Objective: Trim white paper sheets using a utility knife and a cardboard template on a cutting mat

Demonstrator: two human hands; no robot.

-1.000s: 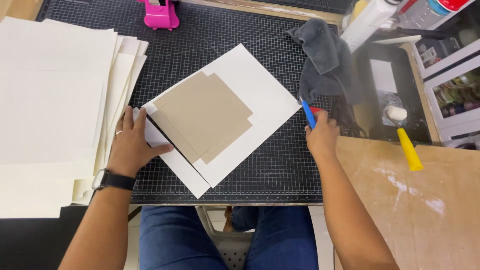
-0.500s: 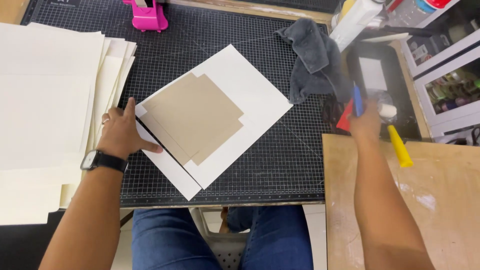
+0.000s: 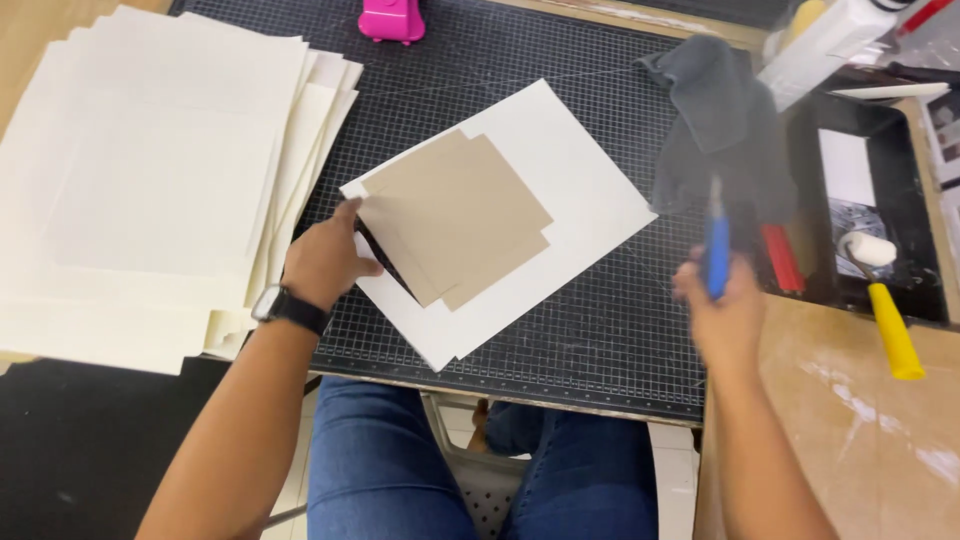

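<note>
Head view, near edge first: person sitting in blue jeans [image 3: 400,460], both forearms reaching out over a black gridded cutting mat [image 3: 590,340]. Right hand [image 3: 722,315] is hovering over the mat's right edge, motion-blurred, fingers closed around a blue-handled tool [image 3: 717,250] pointing up; tool's tip too blurred to tell. Left hand [image 3: 325,262], black watch [image 3: 290,306] on the wrist, is pressing flat with fingers spread on the left corner of a white sheet [image 3: 570,220], gripping nothing. White sheet is lying angled at mat centre, with a tan cardboard piece [image 3: 455,215] sitting on top of it, just beside the left fingertips. Dark strip showing under the cardboard's left edge, cannot tell what it is. Left of the mat, a stack of cream sheets [image 3: 160,190] is fanning out. Right of the mat, a black tray [image 3: 905,130] is holding a yellow-handled roller [image 3: 885,305]. Farther back, a grey cloth [image 3: 720,110] is lying crumpled, and a pink object [image 3: 392,18] is sitting at the mat's far edge.
</note>
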